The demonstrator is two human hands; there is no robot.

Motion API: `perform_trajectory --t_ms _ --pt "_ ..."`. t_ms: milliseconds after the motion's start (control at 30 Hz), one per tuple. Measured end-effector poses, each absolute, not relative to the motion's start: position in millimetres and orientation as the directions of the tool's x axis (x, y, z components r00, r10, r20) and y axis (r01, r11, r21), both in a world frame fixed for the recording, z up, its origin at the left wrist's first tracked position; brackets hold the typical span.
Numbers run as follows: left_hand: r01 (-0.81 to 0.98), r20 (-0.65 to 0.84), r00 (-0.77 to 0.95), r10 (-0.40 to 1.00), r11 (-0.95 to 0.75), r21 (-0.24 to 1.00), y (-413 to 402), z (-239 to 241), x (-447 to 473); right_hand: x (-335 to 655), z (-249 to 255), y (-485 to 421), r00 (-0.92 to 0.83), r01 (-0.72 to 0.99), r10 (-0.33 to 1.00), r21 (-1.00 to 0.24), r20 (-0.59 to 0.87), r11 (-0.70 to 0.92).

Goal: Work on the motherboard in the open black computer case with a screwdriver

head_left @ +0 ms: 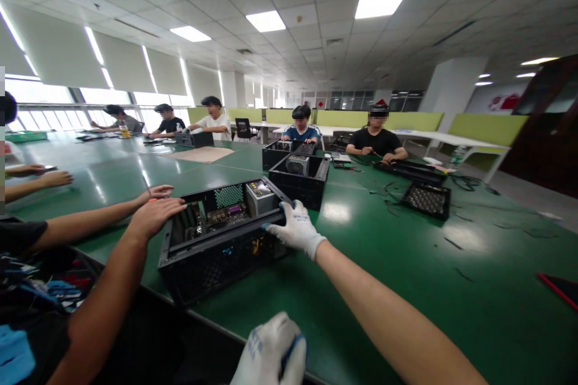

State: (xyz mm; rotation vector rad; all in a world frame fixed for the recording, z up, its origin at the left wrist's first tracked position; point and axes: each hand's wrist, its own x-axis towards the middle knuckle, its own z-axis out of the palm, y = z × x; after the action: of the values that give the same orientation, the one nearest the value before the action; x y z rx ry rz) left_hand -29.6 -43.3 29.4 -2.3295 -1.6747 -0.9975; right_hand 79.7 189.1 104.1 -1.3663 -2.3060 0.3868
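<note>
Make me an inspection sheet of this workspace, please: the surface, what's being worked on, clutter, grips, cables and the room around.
Surface: green table, glossy, with bright reflections.
Job's things: open computer case, holding a power supply unit and circuit boards; a co-worker's hand at its left end.
Clutter: more open computer cases behind; black perforated panel to the right.
Right grip: gloved, on the case's right end; how firmly is unclear.
Left grip: gloved, fingers curled, apart from the case; contents, if any, hidden.
Cables: black cable at far right; thin dark scraps, possibly wire.
Surroundings: seated people, yellow-green partitions, window blinds, ceiling lights.
</note>
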Motion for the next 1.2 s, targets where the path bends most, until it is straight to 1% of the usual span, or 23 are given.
perform_trajectory --t_ms 67,167,233,333,433,533,700,800,933,1133,1200 --pt "0.873 0.59 0.154 0.793 -0.389 0.295 -20 10 -29 61 104 204 -0.523 0.721 0.828 -0.413 0.202 0.556" --pt "0.86 0.673 0.041 0.739 -0.368 0.352 10 -18 -29 49 105 226 -0.613 0.696 0.773 -0.352 0.163 0.626" --pt "0.848 0.656 -0.021 0.755 -0.335 0.412 22 -31 -30 52 105 244 -0.634 0.709 0.76 -0.285 0.143 0.645" --pt "0.833 0.596 -0.056 0.801 -0.292 0.471 27 -38 -30 72 110 281 -0.588 0.778 0.799 -0.181 0.128 0.602" --pt "0.834 0.534 -0.058 0.844 -0.252 0.49 25 -35 -28 98 117 324 -0.471 0.87 0.872 -0.095 0.135 0.484" --pt "0.829 0.459 -0.053 0.887 -0.218 0.516 24 -32 -26 116 124 363 -0.373 0.924 0.916 -0.033 0.15 0.382" --pt "0.828 0.438 -0.06 0.897 -0.2 0.523 27 -33 -26 120 128 397 -0.316 0.949 0.937 0.047 0.146 0.312" --pt "0.846 0.458 -0.059 0.887 -0.199 0.495 27 -36 -26 114 129 401 -0.296 0.954 0.941 0.088 0.162 0.285" --pt "0.864 0.522 -0.065 0.85 -0.214 0.456 28 -38 -24 114 132 387 -0.312 0.946 0.931 0.148 0.189 0.287" --pt "0.861 0.594 -0.059 0.802 -0.261 0.437 28 -38 -26 140 135 318 -0.413 0.903 0.885 0.222 0.213 0.368" --pt "0.852 0.594 -0.043 0.803 -0.28 0.441 27 -38 -27 154 136 286 -0.454 0.883 0.865 0.236 0.212 0.405"
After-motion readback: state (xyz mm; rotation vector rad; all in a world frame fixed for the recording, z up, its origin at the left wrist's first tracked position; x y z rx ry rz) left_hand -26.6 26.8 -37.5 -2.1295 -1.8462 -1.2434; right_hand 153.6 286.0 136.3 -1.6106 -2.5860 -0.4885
